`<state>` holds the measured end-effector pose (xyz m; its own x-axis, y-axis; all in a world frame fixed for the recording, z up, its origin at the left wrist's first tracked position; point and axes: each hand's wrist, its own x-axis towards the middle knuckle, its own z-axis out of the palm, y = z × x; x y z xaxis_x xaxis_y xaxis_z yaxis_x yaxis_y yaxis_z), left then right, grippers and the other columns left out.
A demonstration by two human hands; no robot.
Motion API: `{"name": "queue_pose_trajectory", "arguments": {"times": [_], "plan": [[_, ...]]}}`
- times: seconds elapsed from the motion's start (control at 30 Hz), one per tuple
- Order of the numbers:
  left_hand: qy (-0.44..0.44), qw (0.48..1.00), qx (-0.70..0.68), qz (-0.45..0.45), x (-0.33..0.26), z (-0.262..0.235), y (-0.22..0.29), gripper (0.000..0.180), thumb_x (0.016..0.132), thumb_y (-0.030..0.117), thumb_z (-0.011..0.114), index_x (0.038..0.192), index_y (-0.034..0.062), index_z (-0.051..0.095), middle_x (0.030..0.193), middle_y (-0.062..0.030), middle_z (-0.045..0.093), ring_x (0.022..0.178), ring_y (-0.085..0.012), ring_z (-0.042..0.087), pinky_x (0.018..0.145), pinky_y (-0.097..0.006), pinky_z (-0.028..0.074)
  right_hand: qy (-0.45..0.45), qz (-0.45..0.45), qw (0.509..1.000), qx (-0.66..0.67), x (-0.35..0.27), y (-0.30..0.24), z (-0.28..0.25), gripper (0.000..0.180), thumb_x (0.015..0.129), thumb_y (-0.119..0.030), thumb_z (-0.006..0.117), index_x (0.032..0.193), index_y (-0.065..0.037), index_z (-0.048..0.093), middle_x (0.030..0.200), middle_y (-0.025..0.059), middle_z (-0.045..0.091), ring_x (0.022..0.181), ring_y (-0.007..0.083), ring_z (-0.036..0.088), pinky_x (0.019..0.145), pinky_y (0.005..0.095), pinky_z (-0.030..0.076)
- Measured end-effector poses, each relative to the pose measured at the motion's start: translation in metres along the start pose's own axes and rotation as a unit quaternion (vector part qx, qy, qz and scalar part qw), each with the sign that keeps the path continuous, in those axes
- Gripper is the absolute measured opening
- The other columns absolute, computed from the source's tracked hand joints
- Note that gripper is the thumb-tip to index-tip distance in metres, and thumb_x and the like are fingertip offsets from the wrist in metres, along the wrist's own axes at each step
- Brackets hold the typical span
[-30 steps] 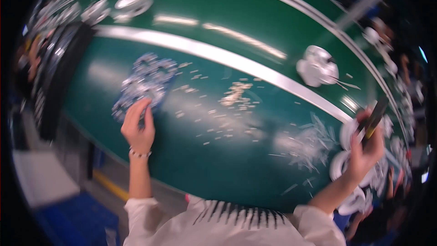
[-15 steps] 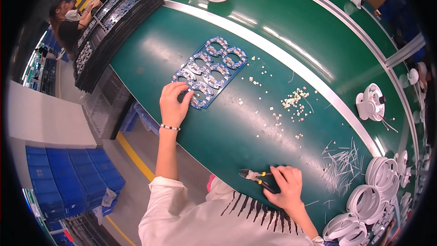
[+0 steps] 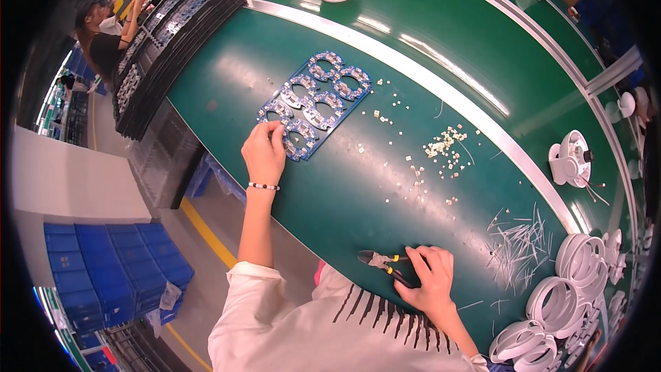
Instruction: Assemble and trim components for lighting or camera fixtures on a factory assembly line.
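Note:
On the green bench lies a blue circuit board panel (image 3: 321,111) made up of several ring-shaped boards. My left hand (image 3: 265,155), with a beaded bracelet at the wrist, is at its near left edge. The thumb and fingers are pinched together on that edge; their tips are partly hidden from above. Close to the bench's front edge, my right hand (image 3: 430,279) is wrapped round the handles of side cutters (image 3: 377,260). Their dark jaws point left, away from the board panel, and the handles are black and yellow.
Small pale connectors (image 3: 447,146) are scattered right of the panel. White cable ties (image 3: 520,248) and white plastic rings (image 3: 551,303) lie at the right. Beyond a metal rail, a green conveyor carries white camera housings (image 3: 571,158). Stacked black trays (image 3: 175,48) stand far left, near a co-worker (image 3: 103,41).
My left thumb has drawn in against the fingers at the panel's edge. The right hand keeps its hold on the cutters. White housings have shifted along the conveyor, and the co-worker's arm has risen.

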<state>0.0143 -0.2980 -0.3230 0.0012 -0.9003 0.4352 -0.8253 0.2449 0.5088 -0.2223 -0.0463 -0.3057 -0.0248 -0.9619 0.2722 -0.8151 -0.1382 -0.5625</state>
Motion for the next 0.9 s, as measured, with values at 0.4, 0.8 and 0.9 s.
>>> {"name": "queue_pose_trajectory", "arguments": {"times": [0.4,0.8,0.9], "plan": [[0.052,0.984,-0.104,0.137,-0.008,-0.003,0.019,0.018,0.077,0.003,0.058,0.094,0.0010,0.063,0.102,-0.0104,0.062,0.101,-0.0277,0.055,0.086,-0.033,0.043,0.014,0.000,1.000,0.005,-0.005,0.003,0.000,0.052,0.047,-0.011,0.070,0.098,-0.005,0.058,0.091,0.0078,0.053,0.083,0.0273,0.049,0.073,0.0382,0.038],[0.015,0.994,-0.050,0.091,0.003,0.008,0.000,0.009,0.067,0.002,0.066,0.075,0.0002,0.063,0.086,-0.0097,0.064,0.076,-0.0246,0.061,0.067,-0.031,0.049,0.007,0.001,1.000,0.012,-0.004,0.002,-0.002,0.052,0.048,-0.011,0.070,0.099,-0.005,0.058,0.091,0.0077,0.052,0.083,0.0270,0.049,0.074,0.0384,0.038],[0.032,0.993,-0.047,0.105,0.002,0.010,0.000,0.007,0.068,0.000,0.064,0.075,-0.0007,0.062,0.086,-0.0103,0.064,0.075,-0.0252,0.062,0.066,-0.031,0.049,0.007,0.002,1.000,0.013,-0.004,0.001,-0.003,0.052,0.048,-0.011,0.070,0.099,-0.005,0.058,0.091,0.0076,0.052,0.083,0.0268,0.049,0.074,0.0382,0.038]]}}
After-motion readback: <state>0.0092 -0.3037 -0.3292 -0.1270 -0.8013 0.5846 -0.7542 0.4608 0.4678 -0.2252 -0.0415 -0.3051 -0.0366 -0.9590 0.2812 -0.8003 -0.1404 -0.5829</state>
